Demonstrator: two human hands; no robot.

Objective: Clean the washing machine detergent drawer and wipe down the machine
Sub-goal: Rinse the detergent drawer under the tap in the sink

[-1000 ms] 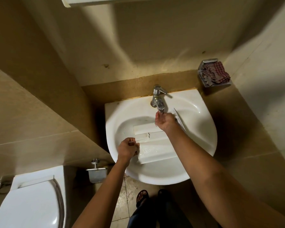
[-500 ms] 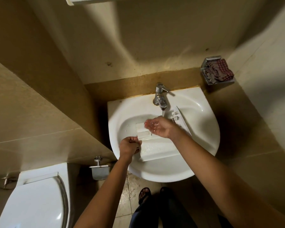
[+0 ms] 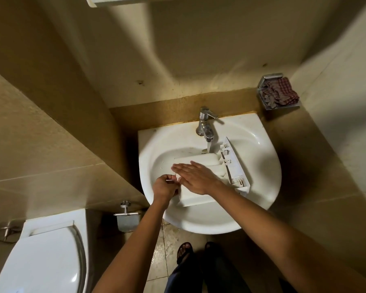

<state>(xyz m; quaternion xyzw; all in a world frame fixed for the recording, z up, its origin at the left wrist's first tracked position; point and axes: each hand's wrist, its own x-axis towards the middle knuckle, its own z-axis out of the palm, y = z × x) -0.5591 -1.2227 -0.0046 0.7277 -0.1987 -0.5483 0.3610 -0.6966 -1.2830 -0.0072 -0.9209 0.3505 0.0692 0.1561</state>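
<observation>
Two hands: right hand (image 3: 195,179) has its fingers (image 3: 182,168) straight and flat, pressed on top of one white plastic detergent drawer (image 3: 195,199); left hand (image 3: 164,188) has its fingers curled, gripping the drawer's left end. The drawer lies across one white ceramic sink (image 3: 199,226) under one chrome tap (image 3: 205,125) with water running. One checked cloth (image 3: 281,93) sits in a wall holder, and one white toilet (image 3: 44,256) stands to the left.
</observation>
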